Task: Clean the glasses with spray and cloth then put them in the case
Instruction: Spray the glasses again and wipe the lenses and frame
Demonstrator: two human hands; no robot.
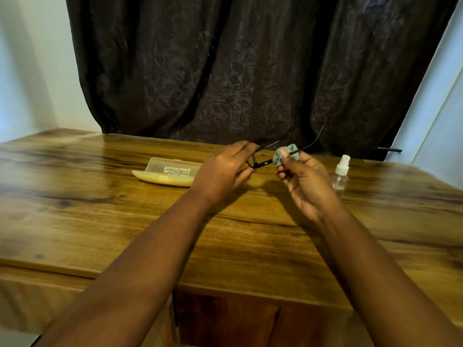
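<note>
Two forearms enter from the lower edge of the frame and converge above the centre of the wooden bench. The left hand is curled round the frame front of the black glasses, holding them raised above the bench just right of centre, temple arms pointing away toward the curtain. The right hand pinches a bunched grey-green cloth against the glasses at their right end; whether it bears on the lens or the hinge cannot be resolved. The step in hand is judged to be wiping. The next move calls for finishing both lenses, folding the temples, and opening the case, which lies apparently closed left of centre. The spray bottle stands upright at centre right.
</note>
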